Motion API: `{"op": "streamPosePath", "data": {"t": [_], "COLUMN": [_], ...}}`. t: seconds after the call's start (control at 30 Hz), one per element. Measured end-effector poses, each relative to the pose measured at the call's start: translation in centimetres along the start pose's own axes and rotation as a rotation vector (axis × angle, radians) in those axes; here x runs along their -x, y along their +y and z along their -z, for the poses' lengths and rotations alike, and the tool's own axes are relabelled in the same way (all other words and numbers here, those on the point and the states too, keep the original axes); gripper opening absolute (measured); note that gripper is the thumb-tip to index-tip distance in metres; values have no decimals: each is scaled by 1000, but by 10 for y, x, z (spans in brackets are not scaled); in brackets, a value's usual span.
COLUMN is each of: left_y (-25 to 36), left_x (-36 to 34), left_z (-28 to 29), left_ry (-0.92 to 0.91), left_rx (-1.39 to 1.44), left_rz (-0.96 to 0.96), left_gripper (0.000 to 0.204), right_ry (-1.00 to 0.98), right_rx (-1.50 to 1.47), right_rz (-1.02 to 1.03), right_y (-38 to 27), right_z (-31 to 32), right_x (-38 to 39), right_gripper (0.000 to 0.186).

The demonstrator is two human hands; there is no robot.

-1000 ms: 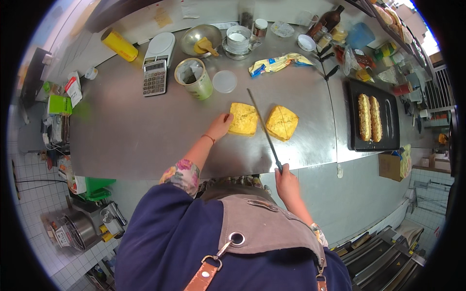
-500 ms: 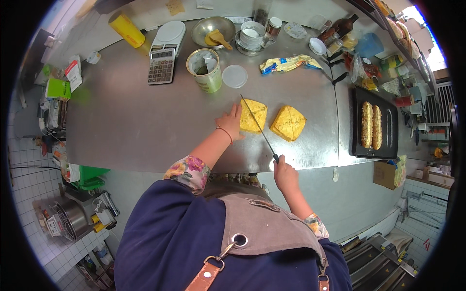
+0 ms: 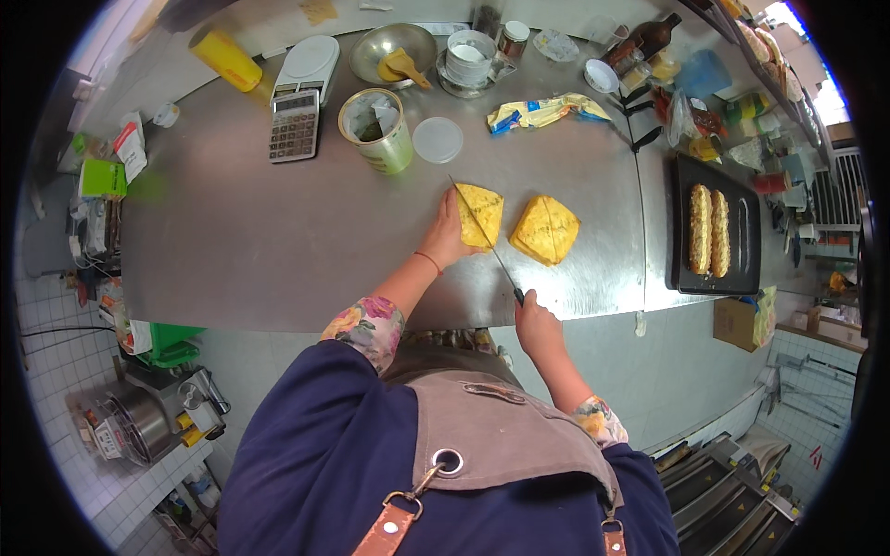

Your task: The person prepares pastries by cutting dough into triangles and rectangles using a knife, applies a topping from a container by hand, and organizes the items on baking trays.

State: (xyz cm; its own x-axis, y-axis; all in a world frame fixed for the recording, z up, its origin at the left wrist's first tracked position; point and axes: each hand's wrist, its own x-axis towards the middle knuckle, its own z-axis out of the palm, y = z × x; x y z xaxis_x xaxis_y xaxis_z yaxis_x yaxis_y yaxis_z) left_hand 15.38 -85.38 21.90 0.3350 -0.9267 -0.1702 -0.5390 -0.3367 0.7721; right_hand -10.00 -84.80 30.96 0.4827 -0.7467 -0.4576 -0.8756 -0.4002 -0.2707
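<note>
A square yellow piece of bread (image 3: pixel 489 206), flecked with green, lies on the steel table in front of me. My left hand (image 3: pixel 449 235) clasps its left side, fingers along the far left edge and the thumb at the near edge. Closed round a dark handle, my right hand (image 3: pixel 540 326) holds a long thin knife (image 3: pixel 502 263). Its blade slants across the bread from corner to corner; how deep it sits I cannot tell. A second yellow bread piece (image 3: pixel 545 230), marked by a diagonal line, rests just to the right, touched by neither hand.
Beyond the bread stand an opened tin (image 3: pixel 382 139), its round lid (image 3: pixel 438 140) and a crumpled yellow-blue wrapper (image 3: pixel 542 113). A calculator (image 3: pixel 295 128), kitchen scale (image 3: pixel 309 60) and metal bowl (image 3: pixel 371 57) are farther back. Two long pastries lie on a black tray (image 3: pixel 749 227) at right.
My left hand has gone from fingers spread beside the bread to a clasp with thumb and fingers around its side. The knife stays diagonally over the same piece, and the whole view has shifted slightly.
</note>
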Motion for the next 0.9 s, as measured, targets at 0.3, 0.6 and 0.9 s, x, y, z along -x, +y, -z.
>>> {"op": "streamPosePath", "data": {"t": [0.3,0.6,0.9], "left_y": [4,18,17], "left_x": [-3,0,2], "left_z": [-3,1,-3], "left_ry": [35,-27,-17], "left_rx": [-54,-106,-102], "left_rz": [-68,-138,-93], "left_gripper": [138,118,114], "right_ry": [35,117,32], "right_rx": [-72,-123,-186], "right_rz": [-6,77,-2], "right_y": [12,8,20], "right_z": [-36,-33,-43], "right_x": [-18,-39,-30], "right_gripper": [27,24,26]}}
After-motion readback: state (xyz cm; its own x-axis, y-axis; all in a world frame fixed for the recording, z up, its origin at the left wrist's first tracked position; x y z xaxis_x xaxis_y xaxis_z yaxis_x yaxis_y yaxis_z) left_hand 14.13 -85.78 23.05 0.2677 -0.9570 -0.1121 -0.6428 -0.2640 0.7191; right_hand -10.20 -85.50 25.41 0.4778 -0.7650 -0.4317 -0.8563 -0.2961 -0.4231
